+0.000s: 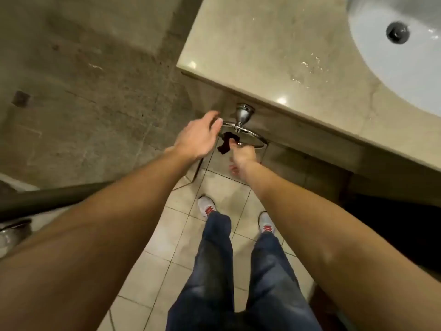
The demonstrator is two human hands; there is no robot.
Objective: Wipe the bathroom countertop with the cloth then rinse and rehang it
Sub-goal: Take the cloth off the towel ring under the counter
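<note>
A small dark red cloth [225, 144] hangs inside a chrome towel ring [253, 135] fixed to the front face of the beige stone countertop [257, 44]. My right hand [242, 156] pinches the cloth just below the ring. My left hand [199, 137] is beside it on the left, fingers spread and curved over the ring's left end, holding nothing. The counter surface shows water drops near the sink.
A white oval sink [391, 51] with a dark drain [397, 32] is set into the counter at the upper right. A mottled stone wall is on the left, with a dark bar [47, 199] across it. My legs and white shoes stand on pale floor tiles.
</note>
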